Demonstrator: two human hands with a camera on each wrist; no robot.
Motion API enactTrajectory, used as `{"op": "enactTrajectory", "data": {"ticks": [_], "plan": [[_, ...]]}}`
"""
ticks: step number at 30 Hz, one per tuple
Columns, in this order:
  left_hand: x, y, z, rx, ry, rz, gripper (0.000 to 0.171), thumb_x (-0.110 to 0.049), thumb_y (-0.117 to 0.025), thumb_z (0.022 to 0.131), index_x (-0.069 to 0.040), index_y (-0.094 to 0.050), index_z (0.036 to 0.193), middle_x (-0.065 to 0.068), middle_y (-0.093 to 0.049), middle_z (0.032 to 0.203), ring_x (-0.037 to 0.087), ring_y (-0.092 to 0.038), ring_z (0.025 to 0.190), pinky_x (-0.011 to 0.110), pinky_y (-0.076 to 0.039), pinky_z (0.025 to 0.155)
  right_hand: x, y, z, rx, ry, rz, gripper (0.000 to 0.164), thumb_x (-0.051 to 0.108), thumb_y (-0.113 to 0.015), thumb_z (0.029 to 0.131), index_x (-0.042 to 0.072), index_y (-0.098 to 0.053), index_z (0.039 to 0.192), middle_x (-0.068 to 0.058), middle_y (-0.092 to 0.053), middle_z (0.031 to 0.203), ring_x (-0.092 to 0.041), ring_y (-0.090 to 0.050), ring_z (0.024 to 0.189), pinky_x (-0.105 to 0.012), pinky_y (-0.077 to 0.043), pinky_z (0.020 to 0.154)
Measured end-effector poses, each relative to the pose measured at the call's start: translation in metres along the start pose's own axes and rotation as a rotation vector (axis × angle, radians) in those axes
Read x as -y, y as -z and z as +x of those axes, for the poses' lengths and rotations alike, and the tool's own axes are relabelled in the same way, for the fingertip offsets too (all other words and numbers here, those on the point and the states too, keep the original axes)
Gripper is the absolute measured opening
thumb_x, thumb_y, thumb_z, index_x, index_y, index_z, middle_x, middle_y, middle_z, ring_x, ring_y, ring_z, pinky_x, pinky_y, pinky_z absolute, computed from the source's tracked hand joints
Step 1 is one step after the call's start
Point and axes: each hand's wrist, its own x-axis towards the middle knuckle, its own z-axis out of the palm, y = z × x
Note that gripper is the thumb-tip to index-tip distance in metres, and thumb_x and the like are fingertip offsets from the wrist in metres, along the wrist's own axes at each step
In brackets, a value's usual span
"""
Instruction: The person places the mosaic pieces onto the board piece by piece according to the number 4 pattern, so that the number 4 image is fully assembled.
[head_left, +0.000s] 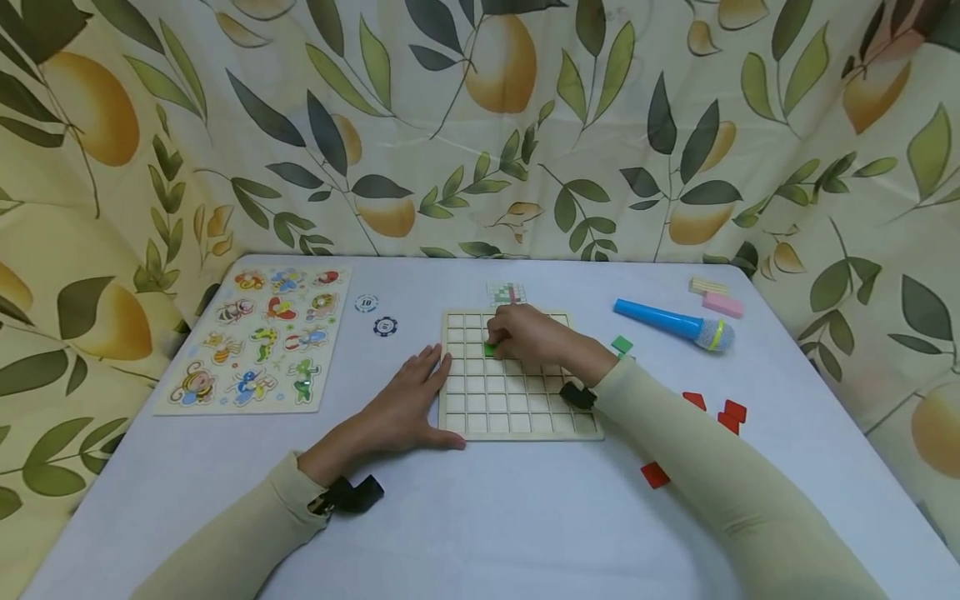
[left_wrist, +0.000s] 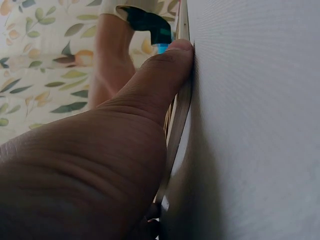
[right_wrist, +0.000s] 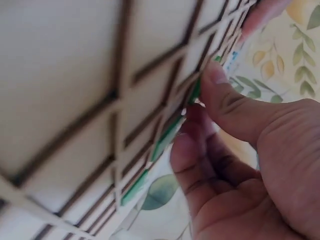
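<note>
A light wooden grid board (head_left: 517,404) with many square cells lies on the table. My left hand (head_left: 405,408) rests along its left edge, fingers extended and thumb at the near corner; the left wrist view shows the thumb (left_wrist: 165,65) against the board's side. Over the board's far part, my right hand (head_left: 536,337) pinches a small green square tile (right_wrist: 195,91) between thumb and fingertips at the grid. Other green tiles (right_wrist: 167,136) sit in cells close by, partly hidden from the head view by the hand. Behind the board lies a small gridded pattern card (head_left: 498,292).
Right of the board are a loose green tile (head_left: 622,343), several red tiles (head_left: 655,475), a blue toy microphone (head_left: 660,321), and pink (head_left: 723,305) and yellowish blocks (head_left: 708,286). On the left lie an insect picture board (head_left: 247,337) and two round chips (head_left: 386,327).
</note>
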Motion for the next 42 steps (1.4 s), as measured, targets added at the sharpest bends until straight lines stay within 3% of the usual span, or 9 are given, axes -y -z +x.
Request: {"op": "enactTrajectory", "data": {"ticks": [5, 9, 14, 20, 23, 27, 30, 34, 42], "plan": [[0.000, -0.003, -0.001, 0.007, 0.010, -0.004, 0.133, -0.072, -0.083, 0.079, -0.009, -0.011, 0.172, 0.011, 0.001, 0.182, 0.030, 0.003, 0.171, 0.052, -0.014, 0.138, 0.006, -0.002, 0.005, 0.056, -0.054, -0.006, 0.015, 0.000, -0.082, 0.090, 0.007, -0.069, 0.092, -0.006, -0.065, 0.091, -0.017, -0.053, 0.082, -0.033, -0.048, 0.077], [0.001, -0.003, 0.000, -0.004, 0.014, -0.005, 0.134, -0.072, -0.084, 0.078, -0.011, -0.012, 0.172, 0.010, 0.000, 0.183, 0.030, 0.003, 0.171, 0.053, -0.015, 0.138, 0.011, -0.006, 0.001, 0.057, -0.118, -0.016, 0.016, 0.002, -0.076, 0.097, 0.008, -0.068, 0.109, -0.006, -0.068, 0.108, -0.020, -0.062, 0.096, -0.037, -0.056, 0.087], [0.001, -0.002, 0.002, -0.004, 0.012, 0.013, 0.133, -0.071, -0.085, 0.078, -0.010, -0.013, 0.172, 0.011, -0.001, 0.182, 0.030, 0.002, 0.171, 0.052, -0.015, 0.138, 0.014, -0.004, -0.016, 0.012, -0.158, -0.044, 0.034, 0.014, -0.073, 0.102, 0.009, -0.065, 0.134, -0.008, -0.066, 0.129, -0.025, -0.065, 0.121, -0.044, -0.058, 0.102], [-0.002, -0.003, 0.004, 0.004, 0.012, -0.003, 0.133, -0.069, -0.086, 0.078, -0.010, -0.013, 0.172, 0.012, -0.001, 0.182, 0.032, 0.002, 0.171, 0.053, -0.016, 0.137, 0.006, 0.023, -0.076, -0.162, -0.152, 0.045, 0.034, 0.014, -0.070, 0.104, 0.008, -0.064, 0.138, -0.011, -0.069, 0.131, -0.027, -0.065, 0.113, -0.043, -0.059, 0.092], [-0.003, -0.003, 0.003, 0.001, 0.025, -0.001, 0.134, -0.069, -0.086, 0.077, -0.010, -0.013, 0.172, 0.011, -0.001, 0.183, 0.031, 0.002, 0.171, 0.053, -0.016, 0.138, -0.004, 0.034, -0.118, -0.269, -0.188, 0.121, 0.028, 0.013, -0.068, 0.105, 0.012, -0.067, 0.133, -0.008, -0.072, 0.127, -0.024, -0.068, 0.107, -0.032, -0.058, 0.090], [-0.004, -0.002, 0.000, -0.006, 0.034, 0.009, 0.134, -0.069, -0.086, 0.077, -0.010, -0.012, 0.172, 0.011, -0.001, 0.183, 0.031, 0.001, 0.171, 0.053, -0.017, 0.137, -0.018, 0.033, -0.166, -0.355, -0.291, 0.209, 0.023, 0.012, -0.068, 0.105, 0.014, -0.068, 0.128, -0.006, -0.074, 0.125, -0.027, -0.074, 0.108, -0.014, -0.056, 0.091], [-0.004, -0.002, -0.001, -0.009, 0.040, 0.016, 0.135, -0.069, -0.087, 0.077, -0.010, -0.012, 0.172, 0.011, -0.001, 0.182, 0.032, 0.001, 0.171, 0.054, -0.018, 0.137, -0.032, 0.022, -0.191, -0.356, -0.347, 0.244, 0.023, 0.012, -0.069, 0.104, 0.014, -0.069, 0.127, -0.006, -0.075, 0.124, -0.023, -0.073, 0.109, -0.008, -0.053, 0.090], [-0.002, -0.002, -0.002, -0.013, 0.043, 0.013, 0.135, -0.068, -0.088, 0.076, -0.010, -0.013, 0.172, 0.011, -0.001, 0.182, 0.032, 0.001, 0.171, 0.055, -0.019, 0.137, -0.047, 0.007, -0.206, -0.311, -0.377, 0.263, 0.024, 0.012, -0.071, 0.103, 0.019, -0.071, 0.126, -0.003, -0.076, 0.122, -0.016, -0.067, 0.107, -0.012, -0.053, 0.087], [-0.004, -0.003, -0.001, -0.014, 0.026, -0.010, 0.135, -0.069, -0.088, 0.076, -0.011, -0.012, 0.172, 0.010, -0.001, 0.183, 0.032, 0.001, 0.170, 0.056, -0.019, 0.136, -0.064, -0.011, -0.215, -0.228, -0.265, 0.263, 0.023, 0.011, -0.076, 0.099, 0.025, -0.073, 0.118, 0.005, -0.070, 0.113, -0.008, -0.062, 0.098, -0.014, -0.054, 0.087]]}}
